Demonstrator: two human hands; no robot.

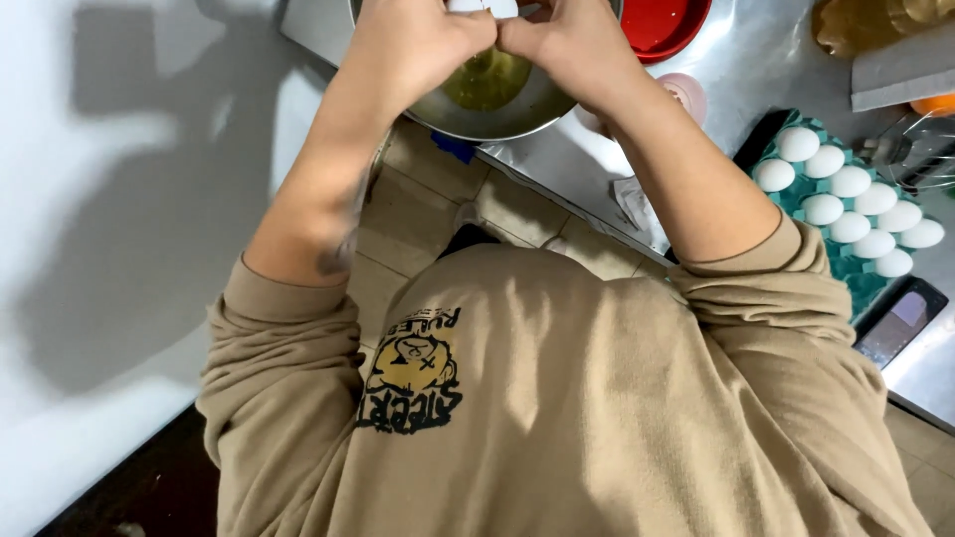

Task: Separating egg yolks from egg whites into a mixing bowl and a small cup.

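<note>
Teal egg carton right of hands over metal bowl

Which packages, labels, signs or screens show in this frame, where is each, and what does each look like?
Egg tray: right, on the steel counter; teal moulded carton holding white eggs.
Phone: just below the tray at the counter edge; dark flat rectangle with a glossy screen.
Sweatshirt print: on the tan chest; black-and-yellow cartoon graphic.

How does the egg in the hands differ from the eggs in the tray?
The egg in the hands is held over the metal bowl between both hands, mostly hidden by fingers; the eggs in the tray sit whole and untouched in a green tray on the counter. One egg versus about ten in rows. Both have white shells.
</note>
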